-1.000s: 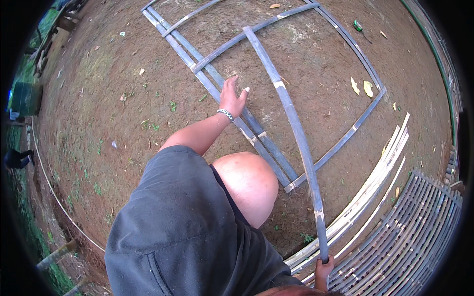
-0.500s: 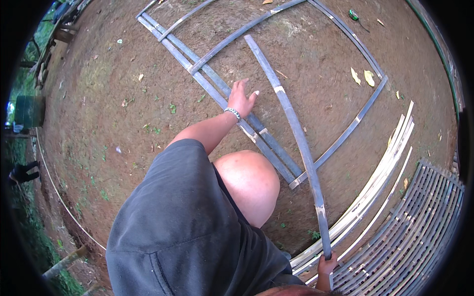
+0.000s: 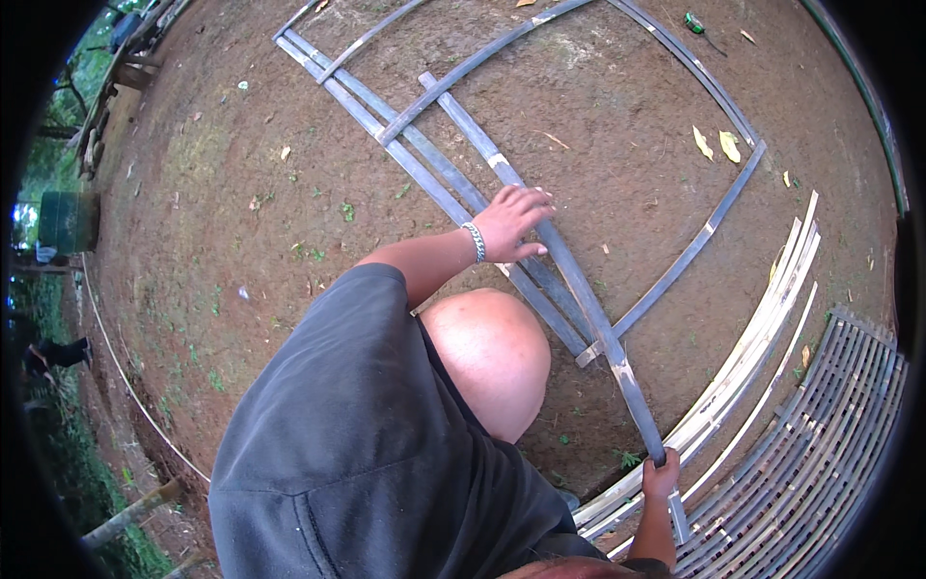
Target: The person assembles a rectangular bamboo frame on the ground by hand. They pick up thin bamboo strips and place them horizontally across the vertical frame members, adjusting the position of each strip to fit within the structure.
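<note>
A long grey bamboo slat (image 3: 569, 262) slants from the upper middle toward me at the lower right. My right hand (image 3: 661, 476) is closed round it near its near end, with a short piece showing past the fist. My left hand (image 3: 516, 224), a chain bracelet on its wrist, reaches over the same slat farther up with fingers stretched out; whether it presses on the wood I cannot tell. Beneath, on the ground, lies a frame of bamboo strips (image 3: 687, 262). Two parallel strips (image 3: 421, 174) form its left side, and the held slat crosses its near corner.
Pale split bamboo strips (image 3: 738, 362) lie in a bundle at right, beside a slatted bamboo panel (image 3: 830, 434). A green tape measure (image 3: 694, 23) and yellow leaves (image 3: 729, 147) lie on the soil. A green container (image 3: 69, 222) and a person's dark-clothed leg (image 3: 68, 353) are at far left.
The slat's far end has swung left, over the frame's crossing strip. My left hand has moved right and nearer, onto or over the slat. My right hand has shifted slightly up and right.
</note>
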{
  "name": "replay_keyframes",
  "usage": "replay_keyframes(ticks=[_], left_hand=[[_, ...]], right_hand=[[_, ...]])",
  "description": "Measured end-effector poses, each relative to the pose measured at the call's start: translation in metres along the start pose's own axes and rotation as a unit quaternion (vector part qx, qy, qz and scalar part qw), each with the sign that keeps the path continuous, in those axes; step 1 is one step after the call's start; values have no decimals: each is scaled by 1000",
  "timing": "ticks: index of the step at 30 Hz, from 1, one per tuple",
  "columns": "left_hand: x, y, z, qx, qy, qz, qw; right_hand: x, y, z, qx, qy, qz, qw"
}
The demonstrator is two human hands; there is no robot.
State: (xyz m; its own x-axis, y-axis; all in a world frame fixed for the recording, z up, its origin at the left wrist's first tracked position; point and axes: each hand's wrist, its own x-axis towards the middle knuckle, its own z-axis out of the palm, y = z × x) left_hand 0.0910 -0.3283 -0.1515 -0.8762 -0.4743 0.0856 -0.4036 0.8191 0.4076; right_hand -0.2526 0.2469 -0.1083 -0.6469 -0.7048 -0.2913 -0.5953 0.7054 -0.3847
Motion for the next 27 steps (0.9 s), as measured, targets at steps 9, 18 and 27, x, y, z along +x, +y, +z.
replay_keyframes(ticks=[9,18,27], left_hand=[[25,-2,27,31,-126,116,985],[51,-39,35,69,-129,123,982],[60,-100,0,114,-161,-15,980]], right_hand=[[28,-7,-2,21,-21,-13,999],[61,-28,14,-165,-43,-35,985],[130,-95,42,-98,-30,-58,993]])
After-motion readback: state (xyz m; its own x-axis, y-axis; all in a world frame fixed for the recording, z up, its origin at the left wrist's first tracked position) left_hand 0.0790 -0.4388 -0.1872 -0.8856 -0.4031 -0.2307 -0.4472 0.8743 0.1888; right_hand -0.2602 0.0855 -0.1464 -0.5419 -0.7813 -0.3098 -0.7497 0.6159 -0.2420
